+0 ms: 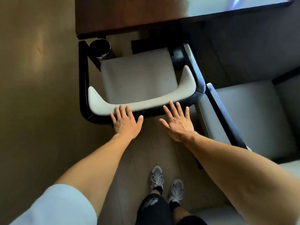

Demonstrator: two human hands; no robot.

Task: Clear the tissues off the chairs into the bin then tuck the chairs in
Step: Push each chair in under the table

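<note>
Cream seat of the chair (pixel 138 75), mid-frame, shows no tissue, so clearing looks done here. Left hand (pixel 125 121) and right hand (pixel 177 123) press flat-fingered on its backrest; tucking under the table (pixel 129 15) seems partway. Bin (pixel 100 47) upper left; second chair (pixel 253 117) right, untucked.

We look down on a pale wood-plank floor (pixel 155 150), in brownish shadow to our left. Above it stands a dark reddish-brown wooden table (pixel 123 13) whose glossy top reflects bright light at the far right. A cream upholstered seat (pixel 253 117) sits at our right.
</note>
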